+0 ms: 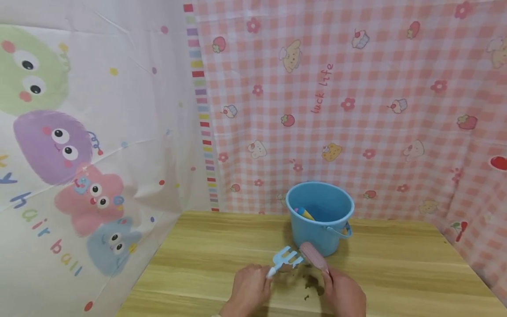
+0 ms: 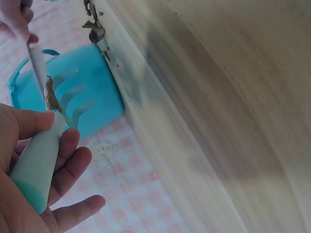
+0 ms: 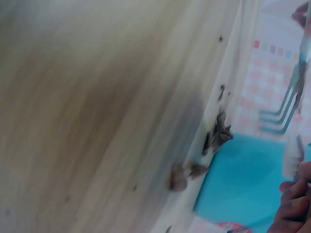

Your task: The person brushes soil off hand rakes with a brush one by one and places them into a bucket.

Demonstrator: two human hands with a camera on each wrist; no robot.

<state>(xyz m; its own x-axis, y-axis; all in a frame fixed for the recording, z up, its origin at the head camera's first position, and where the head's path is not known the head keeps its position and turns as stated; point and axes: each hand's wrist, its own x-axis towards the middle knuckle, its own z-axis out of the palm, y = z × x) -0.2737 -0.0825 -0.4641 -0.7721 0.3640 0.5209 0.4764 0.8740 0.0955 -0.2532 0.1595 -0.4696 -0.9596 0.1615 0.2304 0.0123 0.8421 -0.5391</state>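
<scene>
Left hand [image 1: 249, 286] fingers grip blue fork [image 1: 279, 261]; right hand [image 1: 345, 294] fingers grip pink tool [image 1: 314, 256], maybe brush, at fork's 3 o'clock; bucket [image 1: 317, 235], 1 o'clock. I fear hasty tilt dropping brown scrap [image 2: 50, 96] onto counter [image 1: 198, 273].

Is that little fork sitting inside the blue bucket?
No, the person's left hand holds the light-blue toy fork outside the blue bucket, on the near side of it.

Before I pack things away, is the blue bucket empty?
Not empty: the blue bucket holds a blue-and-yellow item; its bottom is hidden.
</scene>
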